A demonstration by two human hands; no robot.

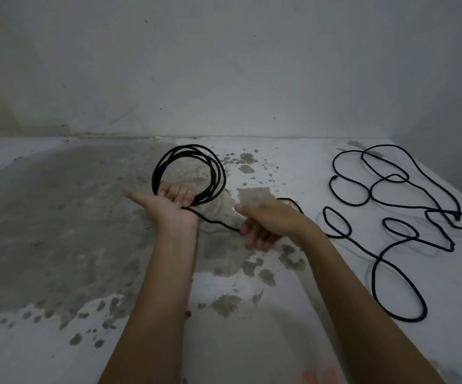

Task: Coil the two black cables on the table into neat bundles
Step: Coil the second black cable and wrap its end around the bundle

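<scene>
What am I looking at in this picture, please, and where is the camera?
There is no machine here, only a person's two bare hands. The single picture comes from a camera worn on the person's head, looking forward and down.

The left hand, palm up, grips a coil of black cable made of several round loops. A free strand runs from that coil to the right hand, whose fingers curl around it.

More loose black cable lies in wandering loops on the right of the stained white table. I cannot tell where one cable ends and the other begins. A plain wall stands behind.
</scene>
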